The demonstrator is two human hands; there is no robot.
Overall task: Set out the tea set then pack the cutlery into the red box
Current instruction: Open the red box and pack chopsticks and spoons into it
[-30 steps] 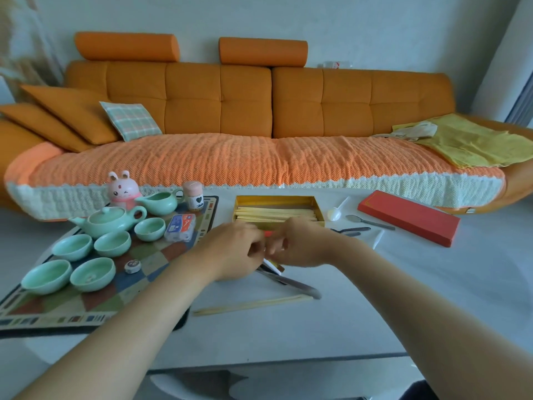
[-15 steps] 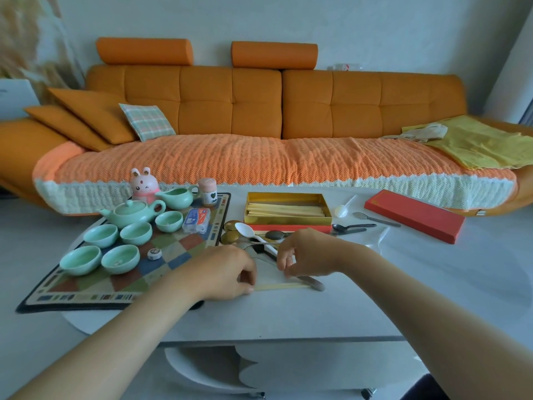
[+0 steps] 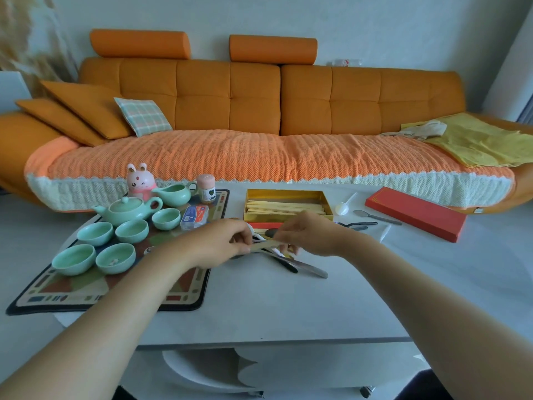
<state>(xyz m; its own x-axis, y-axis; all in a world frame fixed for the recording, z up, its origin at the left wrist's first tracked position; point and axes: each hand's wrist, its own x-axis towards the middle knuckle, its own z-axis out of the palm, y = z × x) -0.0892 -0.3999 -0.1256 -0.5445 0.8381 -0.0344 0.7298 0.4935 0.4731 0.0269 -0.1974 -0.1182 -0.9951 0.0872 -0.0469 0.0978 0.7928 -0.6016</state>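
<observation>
My left hand [image 3: 222, 242] and my right hand [image 3: 308, 236] together pinch a pale pair of chopsticks [image 3: 266, 245] by its two ends, lifted just above the white table [image 3: 288, 307]. Under them lie a metal knife [image 3: 305, 268], a black-handled utensil [image 3: 284, 263] and spoons. Behind stands the open box [image 3: 288, 195], gold inside with a red front, holding several chopsticks. Its red lid [image 3: 415, 212] lies at the right. The green tea set sits on the patterned mat [image 3: 86, 287]: teapot [image 3: 127, 210], pitcher [image 3: 173, 194] and several cups [image 3: 115, 256].
A white spoon [image 3: 344, 205], a grey spoon [image 3: 375, 216] and a dark spoon [image 3: 356, 225] lie between box and lid. A pink rabbit figure [image 3: 140, 180], a small jar [image 3: 207, 188] and a packet [image 3: 194, 216] share the mat. An orange sofa [image 3: 259, 111] runs behind the table.
Both hands picked the pale chopsticks up off the table near its front and raised them toward the box. The camera view has also shifted.
</observation>
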